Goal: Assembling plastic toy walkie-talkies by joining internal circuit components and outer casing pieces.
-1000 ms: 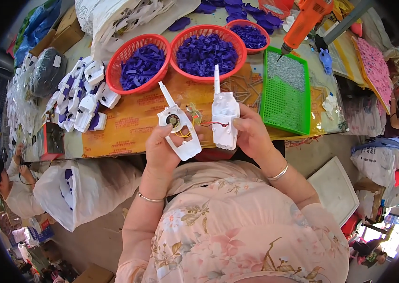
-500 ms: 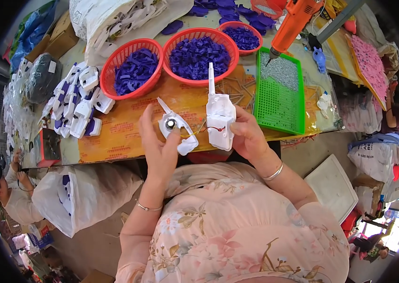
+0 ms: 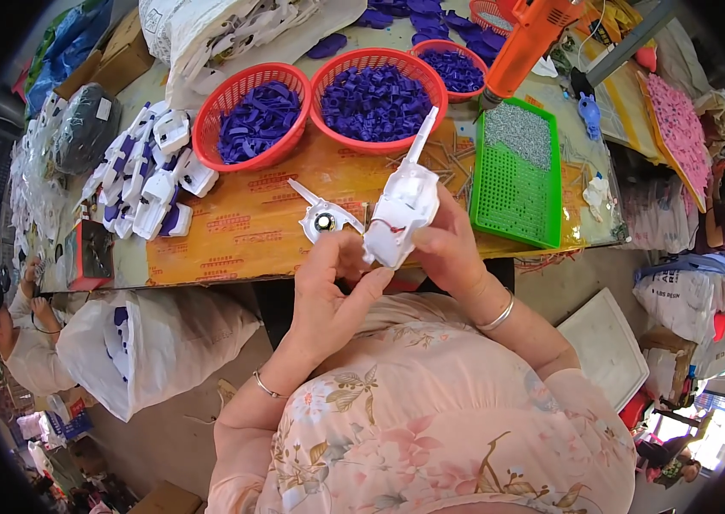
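A white plastic shell half [image 3: 405, 210] with a long thin tip is tilted in my right hand [image 3: 452, 253], which grips its right side; a red wire shows inside. My left hand [image 3: 332, 291] is closed at the shell's lower end, thumb against the bottom edge and fingers curled. What lies under those fingers is partly hidden. Just beyond them, a second white shell half [image 3: 320, 204] with a round black-and-silver part [image 3: 326, 222] lies at the table's front, its lower portion covered by my left hand.
Red baskets of purple parts [image 3: 253, 124] [image 3: 377, 103] [image 3: 454, 70] line the back. A green tray [image 3: 517, 201] of small metal pieces stands at right, below an orange power screwdriver [image 3: 525, 51]. White-and-purple assemblies [image 3: 152, 176] are piled at left. A white sack [image 3: 165, 343] stands below the table.
My left hand has moved right, off the shell half with the round part and over to the other one. My right hand has tilted its shell half, the tip leaning right.
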Action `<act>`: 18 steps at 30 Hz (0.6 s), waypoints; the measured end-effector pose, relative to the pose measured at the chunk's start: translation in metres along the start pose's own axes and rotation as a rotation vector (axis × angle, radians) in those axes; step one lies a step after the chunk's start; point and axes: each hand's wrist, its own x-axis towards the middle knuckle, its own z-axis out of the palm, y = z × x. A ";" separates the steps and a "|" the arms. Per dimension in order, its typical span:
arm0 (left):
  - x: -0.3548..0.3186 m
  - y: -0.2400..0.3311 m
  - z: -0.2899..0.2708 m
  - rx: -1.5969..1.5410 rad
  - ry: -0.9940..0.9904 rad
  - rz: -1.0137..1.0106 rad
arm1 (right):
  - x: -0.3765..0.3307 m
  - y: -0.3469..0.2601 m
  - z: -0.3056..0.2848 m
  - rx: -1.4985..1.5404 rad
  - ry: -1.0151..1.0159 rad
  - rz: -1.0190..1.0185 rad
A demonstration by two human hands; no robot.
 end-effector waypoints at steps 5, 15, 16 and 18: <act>0.002 0.003 0.004 -0.008 0.175 -0.013 | -0.002 0.006 0.005 -0.121 -0.045 -0.036; -0.004 -0.005 -0.022 0.051 -0.117 -0.223 | 0.003 0.003 0.003 0.084 0.078 0.109; -0.003 -0.006 -0.021 0.210 0.040 -0.126 | 0.004 0.001 0.000 0.020 0.100 0.102; 0.006 -0.010 -0.024 0.542 0.287 0.021 | 0.004 -0.003 -0.001 -0.089 0.122 0.065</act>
